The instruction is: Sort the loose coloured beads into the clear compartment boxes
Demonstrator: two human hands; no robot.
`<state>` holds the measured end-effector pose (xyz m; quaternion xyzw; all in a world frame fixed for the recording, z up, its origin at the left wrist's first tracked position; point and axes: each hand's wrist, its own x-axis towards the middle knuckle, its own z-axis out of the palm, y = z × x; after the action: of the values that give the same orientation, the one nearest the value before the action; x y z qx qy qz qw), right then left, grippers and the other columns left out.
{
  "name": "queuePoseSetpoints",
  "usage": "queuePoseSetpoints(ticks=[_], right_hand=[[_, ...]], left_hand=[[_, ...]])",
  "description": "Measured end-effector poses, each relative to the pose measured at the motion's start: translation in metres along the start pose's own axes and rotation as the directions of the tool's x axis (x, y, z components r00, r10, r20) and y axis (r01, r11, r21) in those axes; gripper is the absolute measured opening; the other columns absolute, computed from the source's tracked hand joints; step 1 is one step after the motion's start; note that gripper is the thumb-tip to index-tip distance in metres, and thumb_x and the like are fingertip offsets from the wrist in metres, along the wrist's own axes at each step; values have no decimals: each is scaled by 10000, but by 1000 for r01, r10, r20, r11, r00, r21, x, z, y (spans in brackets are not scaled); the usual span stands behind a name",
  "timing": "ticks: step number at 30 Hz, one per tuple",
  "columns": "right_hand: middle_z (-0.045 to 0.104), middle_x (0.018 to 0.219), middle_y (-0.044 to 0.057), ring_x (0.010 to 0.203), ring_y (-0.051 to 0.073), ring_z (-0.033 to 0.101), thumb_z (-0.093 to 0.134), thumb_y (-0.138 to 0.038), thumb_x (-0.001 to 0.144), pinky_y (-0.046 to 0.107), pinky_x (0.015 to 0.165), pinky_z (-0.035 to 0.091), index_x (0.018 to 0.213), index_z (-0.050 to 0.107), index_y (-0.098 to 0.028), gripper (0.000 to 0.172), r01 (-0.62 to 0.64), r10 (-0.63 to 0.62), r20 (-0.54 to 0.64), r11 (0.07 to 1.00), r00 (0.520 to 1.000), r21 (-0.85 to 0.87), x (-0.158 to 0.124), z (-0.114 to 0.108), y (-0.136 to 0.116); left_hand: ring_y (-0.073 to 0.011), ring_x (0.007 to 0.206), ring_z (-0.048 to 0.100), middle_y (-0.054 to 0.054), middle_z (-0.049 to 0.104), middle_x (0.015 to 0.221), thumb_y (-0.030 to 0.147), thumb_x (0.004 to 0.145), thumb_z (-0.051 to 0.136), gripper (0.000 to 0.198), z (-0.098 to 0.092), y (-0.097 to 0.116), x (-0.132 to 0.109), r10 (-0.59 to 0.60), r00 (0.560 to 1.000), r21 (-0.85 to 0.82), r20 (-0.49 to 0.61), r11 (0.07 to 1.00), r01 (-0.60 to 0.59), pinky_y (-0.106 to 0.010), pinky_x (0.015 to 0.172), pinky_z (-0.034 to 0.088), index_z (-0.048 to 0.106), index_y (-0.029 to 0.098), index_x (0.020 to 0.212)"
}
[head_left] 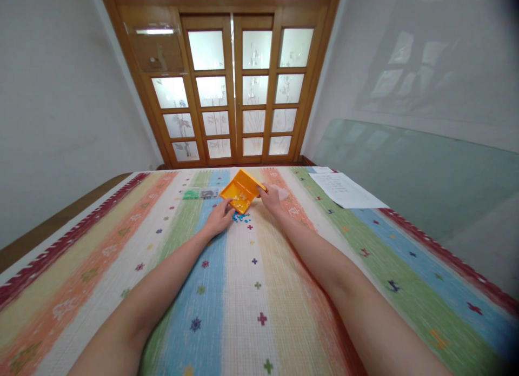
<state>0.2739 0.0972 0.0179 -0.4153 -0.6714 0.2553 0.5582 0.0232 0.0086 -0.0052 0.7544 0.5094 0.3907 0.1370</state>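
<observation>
An orange plastic tray (241, 190) is tilted up above the striped cloth, with small pale bits lying in it. My right hand (271, 197) grips its right edge, fingers closed on it. My left hand (219, 216) rests on the cloth by the tray's lower left corner, fingers curled and touching the tray's edge. A little heap of small blue pieces (240, 217) lies on the cloth just under the tray's low corner, between my two hands.
A striped, multicoloured cloth (251, 289) covers the surface. A small green and grey packet (199, 193) lies left of the tray. White paper sheets (344, 189) lie at the far right. Wooden glazed doors (239, 89) stand beyond; a glass panel (425, 176) leans at the right.
</observation>
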Motion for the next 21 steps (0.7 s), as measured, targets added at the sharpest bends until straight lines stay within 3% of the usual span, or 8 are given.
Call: queuePoseSetpoints(ticks=[5,12,21], right_hand=[[686,717,16,591,172,631,594,-657,904,273,548,513,847,707,-208,467,-101,115,-58,971,992,215,5,3,-4],[719,763,39,576,148,618,663,-743,825,239,474,493,865,682,-195,550,-231,278,-55,879,959,417,3,8,-9],[756,1081,21,878,203,726,754,-639,816,259,543,602,1184,650,-301,510,-383,400,113,701,910,602,-5,12,-13]], left_hand=[[-239,1014,744,-80,754,1167,326,969,605,281,-9,-1,3,-87,996,-134,-35,988,81,-396,917,575,632,222,1228],[-204,895,743,-42,770,1061,208,932,581,170,-16,5,3,-61,994,-93,-91,994,52,-357,867,576,679,230,1069],[-213,967,736,-65,769,1148,200,951,601,212,-23,12,1,48,990,66,-134,997,-40,-360,932,561,712,237,1127]])
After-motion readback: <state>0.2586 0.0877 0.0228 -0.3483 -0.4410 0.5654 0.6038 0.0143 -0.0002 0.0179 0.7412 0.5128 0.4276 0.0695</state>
